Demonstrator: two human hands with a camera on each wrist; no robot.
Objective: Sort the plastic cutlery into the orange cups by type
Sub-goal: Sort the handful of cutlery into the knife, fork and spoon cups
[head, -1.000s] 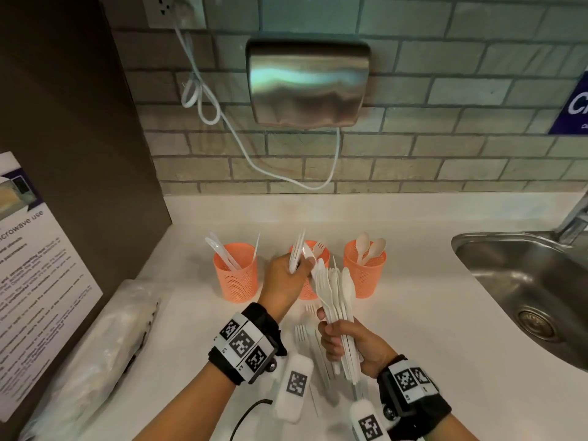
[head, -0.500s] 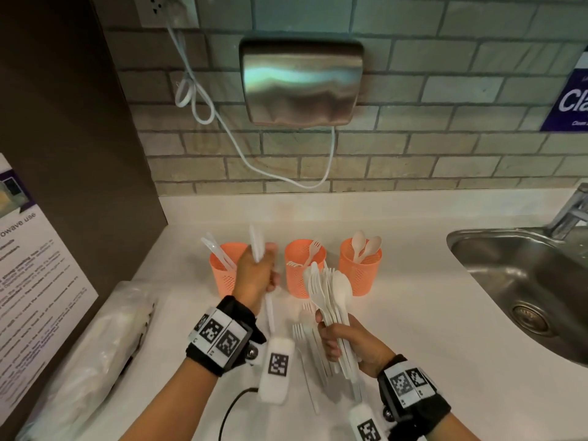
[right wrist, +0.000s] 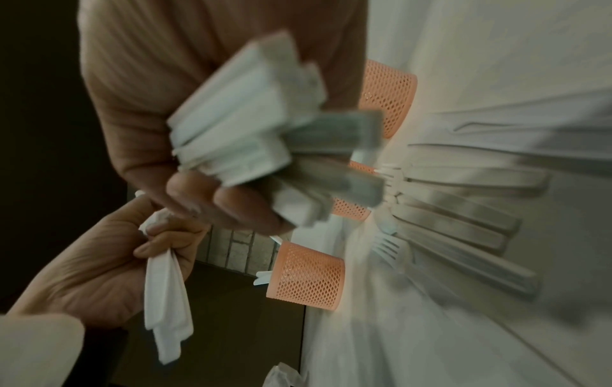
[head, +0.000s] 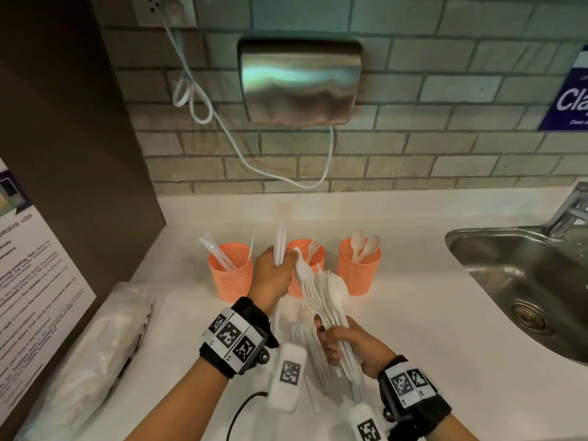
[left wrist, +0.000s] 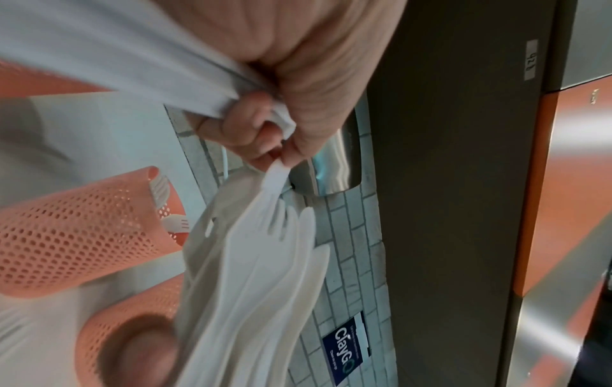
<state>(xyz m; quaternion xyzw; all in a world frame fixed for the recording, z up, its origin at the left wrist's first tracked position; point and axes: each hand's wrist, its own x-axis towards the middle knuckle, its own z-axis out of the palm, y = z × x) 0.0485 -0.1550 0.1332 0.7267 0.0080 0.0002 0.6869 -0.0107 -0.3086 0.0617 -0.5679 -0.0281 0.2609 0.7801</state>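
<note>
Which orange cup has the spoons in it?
The right-hand cup, nearest the sink. Two rounded spoon bowls stick out of it; the middle cup shows a fork, the left cup long, thin knives.

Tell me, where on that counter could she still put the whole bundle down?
Bare counter lies between the right orange cup and the sink. Crowded: loose cutlery lies under both hands, and a plastic bag fills the left edge.

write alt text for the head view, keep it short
Over a white counter, the left hand grips a few white knives upright while the right hand holds a fanned cutlery bundle. Behind stand three orange cups, beside a steel sink.
</note>
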